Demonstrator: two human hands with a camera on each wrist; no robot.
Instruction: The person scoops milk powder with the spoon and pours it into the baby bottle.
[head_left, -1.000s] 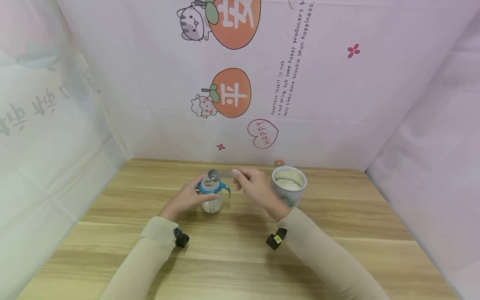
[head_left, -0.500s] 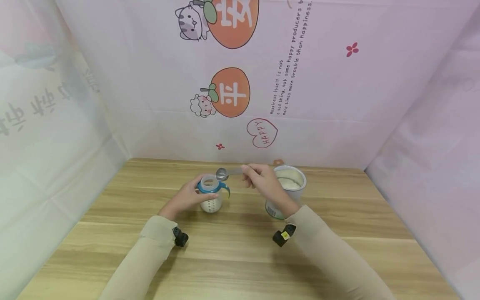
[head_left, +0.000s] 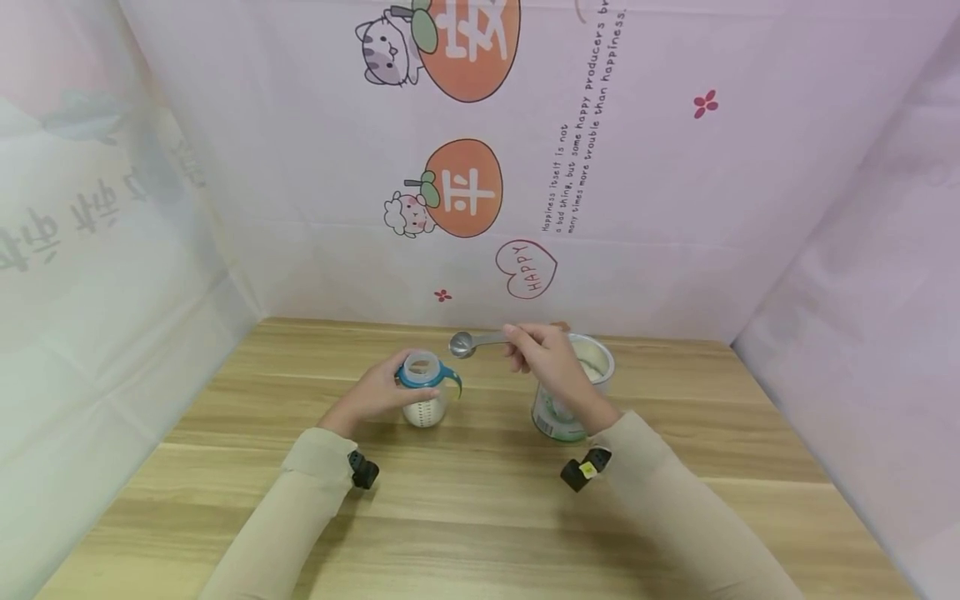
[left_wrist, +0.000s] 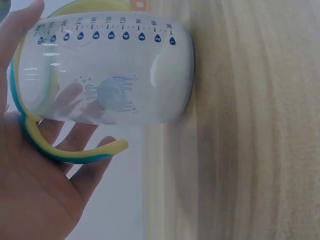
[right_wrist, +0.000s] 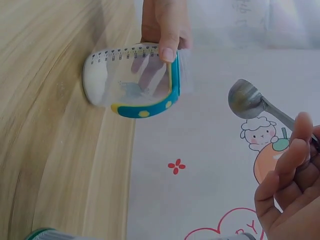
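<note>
My left hand (head_left: 377,392) grips a baby bottle (head_left: 424,412) around its blue collar, thumb in front and fingers behind. The bottle stands upright on the table, uncapped, with blue-and-yellow handles and white powder at its bottom, as the left wrist view shows through the clear wall (left_wrist: 167,85). To the right and higher, my right hand (head_left: 553,363) pinches the handle of a metal measuring spoon (head_left: 462,345). The spoon's bowl looks bare inside and hangs between bottle and can. Behind my right hand stands an open can (head_left: 550,417) of whitish powder, partly covered by that hand and wrist.
The wooden table (head_left: 465,517) ends at a printed cloth backdrop (head_left: 637,275) at the back. Cloth side walls (head_left: 847,358) flank it left and right. In the right wrist view, the can's edge (right_wrist: 65,234) shows at the bottom.
My right hand has carried the spoon from over the bottle's mouth to the right and slightly up, toward the can. My left hand and the bottle have stayed in place.
</note>
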